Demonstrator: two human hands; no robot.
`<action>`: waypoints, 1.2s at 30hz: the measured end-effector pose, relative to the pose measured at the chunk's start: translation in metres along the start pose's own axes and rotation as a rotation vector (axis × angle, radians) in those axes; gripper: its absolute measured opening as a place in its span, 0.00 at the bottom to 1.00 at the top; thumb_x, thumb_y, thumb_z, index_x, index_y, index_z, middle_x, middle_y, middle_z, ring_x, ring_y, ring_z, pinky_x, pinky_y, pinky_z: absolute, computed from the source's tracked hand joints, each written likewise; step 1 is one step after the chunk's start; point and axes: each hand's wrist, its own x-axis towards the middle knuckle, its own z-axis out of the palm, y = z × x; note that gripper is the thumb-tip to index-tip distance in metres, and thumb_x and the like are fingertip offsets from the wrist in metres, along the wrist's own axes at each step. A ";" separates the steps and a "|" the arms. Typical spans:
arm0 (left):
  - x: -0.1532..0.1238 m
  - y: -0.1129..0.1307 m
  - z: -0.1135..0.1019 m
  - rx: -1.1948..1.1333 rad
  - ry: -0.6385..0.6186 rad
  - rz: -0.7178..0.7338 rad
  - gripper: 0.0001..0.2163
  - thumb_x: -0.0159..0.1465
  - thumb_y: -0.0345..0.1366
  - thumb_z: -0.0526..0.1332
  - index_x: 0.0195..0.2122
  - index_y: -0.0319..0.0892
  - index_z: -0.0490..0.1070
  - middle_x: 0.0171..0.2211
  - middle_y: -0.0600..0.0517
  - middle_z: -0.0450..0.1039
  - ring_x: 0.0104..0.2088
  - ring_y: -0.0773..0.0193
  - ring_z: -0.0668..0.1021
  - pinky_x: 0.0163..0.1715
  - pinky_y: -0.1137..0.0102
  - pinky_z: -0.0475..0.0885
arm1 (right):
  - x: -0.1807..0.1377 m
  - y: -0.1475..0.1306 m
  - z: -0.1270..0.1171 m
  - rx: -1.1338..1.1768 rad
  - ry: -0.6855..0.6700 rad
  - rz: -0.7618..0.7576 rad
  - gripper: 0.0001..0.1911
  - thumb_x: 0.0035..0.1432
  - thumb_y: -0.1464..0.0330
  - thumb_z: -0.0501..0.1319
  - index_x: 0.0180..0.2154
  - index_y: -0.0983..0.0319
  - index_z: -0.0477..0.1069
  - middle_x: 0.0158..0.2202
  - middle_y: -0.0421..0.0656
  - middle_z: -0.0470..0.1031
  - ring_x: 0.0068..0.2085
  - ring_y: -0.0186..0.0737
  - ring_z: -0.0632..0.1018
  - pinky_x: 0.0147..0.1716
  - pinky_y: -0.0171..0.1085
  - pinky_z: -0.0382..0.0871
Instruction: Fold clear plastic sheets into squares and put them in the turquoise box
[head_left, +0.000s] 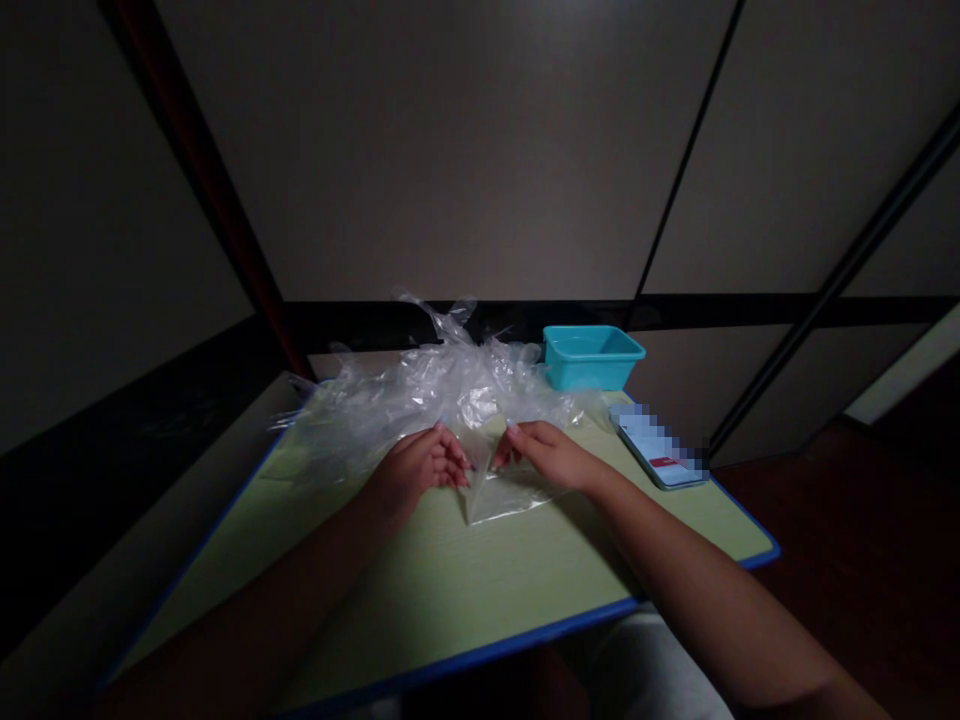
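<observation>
A clear plastic bag [501, 492], folded into a pointed flat shape, lies on the green table [480, 590] between my hands. My left hand [421, 465] pinches its left edge with the fingers curled together. My right hand [546, 452] grips the upper right edge, fingertips pressed on the plastic. Just behind my hands sits a crumpled heap of clear plastic bags [427, 390].
A turquoise plastic tub [591, 357] stands at the far edge of the table. A phone [660, 452] lies at the right side, screen up. The table has a blue rim and ends close to my body. Dark wall panels rise behind.
</observation>
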 end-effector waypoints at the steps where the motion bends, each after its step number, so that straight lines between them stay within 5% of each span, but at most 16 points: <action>1: 0.000 0.000 0.000 -0.015 -0.018 0.004 0.17 0.57 0.48 0.56 0.24 0.38 0.67 0.24 0.49 0.73 0.22 0.63 0.74 0.26 0.68 0.67 | 0.000 0.000 0.000 0.025 0.000 0.004 0.34 0.59 0.48 0.42 0.27 0.67 0.73 0.26 0.45 0.74 0.29 0.34 0.71 0.32 0.33 0.63; 9: -0.002 -0.003 0.002 -0.005 -0.126 -0.020 0.18 0.59 0.49 0.54 0.26 0.38 0.69 0.29 0.46 0.75 0.25 0.62 0.75 0.28 0.67 0.68 | 0.001 -0.003 -0.003 -0.011 0.031 0.157 0.29 0.54 0.49 0.51 0.17 0.66 0.67 0.14 0.37 0.61 0.19 0.29 0.61 0.22 0.31 0.55; 17: -0.001 -0.008 0.003 0.035 -0.201 -0.051 0.21 0.57 0.54 0.54 0.28 0.37 0.71 0.29 0.44 0.75 0.27 0.60 0.75 0.30 0.67 0.67 | 0.000 -0.007 -0.004 -0.051 -0.045 0.326 0.30 0.53 0.48 0.51 0.15 0.66 0.66 0.13 0.41 0.65 0.17 0.28 0.63 0.20 0.30 0.55; 24: -0.001 -0.013 0.005 0.029 -0.226 -0.093 0.21 0.56 0.54 0.55 0.27 0.37 0.70 0.29 0.44 0.74 0.27 0.60 0.75 0.29 0.67 0.67 | -0.002 -0.012 -0.005 -0.098 -0.073 0.341 0.23 0.49 0.54 0.58 0.14 0.65 0.64 0.10 0.34 0.56 0.16 0.26 0.56 0.16 0.30 0.48; 26: -0.001 -0.014 0.005 0.063 -0.197 -0.073 0.21 0.57 0.54 0.54 0.28 0.37 0.69 0.28 0.45 0.74 0.25 0.61 0.74 0.26 0.68 0.66 | -0.002 -0.011 -0.006 -0.103 -0.083 0.333 0.22 0.50 0.56 0.57 0.15 0.66 0.65 0.11 0.35 0.57 0.16 0.26 0.57 0.16 0.31 0.48; 30: 0.003 -0.017 -0.001 0.282 0.083 0.116 0.16 0.58 0.48 0.56 0.28 0.39 0.68 0.26 0.51 0.71 0.23 0.66 0.71 0.22 0.73 0.63 | -0.002 -0.008 -0.008 -0.107 -0.126 0.309 0.18 0.52 0.61 0.55 0.17 0.66 0.66 0.12 0.35 0.57 0.16 0.27 0.57 0.17 0.30 0.50; 33: 0.007 -0.018 -0.005 0.372 0.176 0.231 0.12 0.56 0.44 0.60 0.34 0.40 0.68 0.34 0.50 0.72 0.35 0.62 0.73 0.33 0.71 0.66 | -0.003 -0.008 -0.010 -0.104 -0.160 0.307 0.17 0.53 0.62 0.54 0.18 0.65 0.66 0.13 0.34 0.57 0.17 0.27 0.57 0.17 0.30 0.50; 36: 0.009 -0.021 -0.004 0.340 0.087 0.264 0.17 0.55 0.43 0.63 0.43 0.40 0.66 0.43 0.45 0.70 0.46 0.57 0.70 0.47 0.66 0.62 | -0.005 -0.010 -0.012 -0.070 -0.212 0.275 0.18 0.54 0.61 0.53 0.19 0.66 0.66 0.14 0.35 0.58 0.17 0.27 0.57 0.17 0.30 0.50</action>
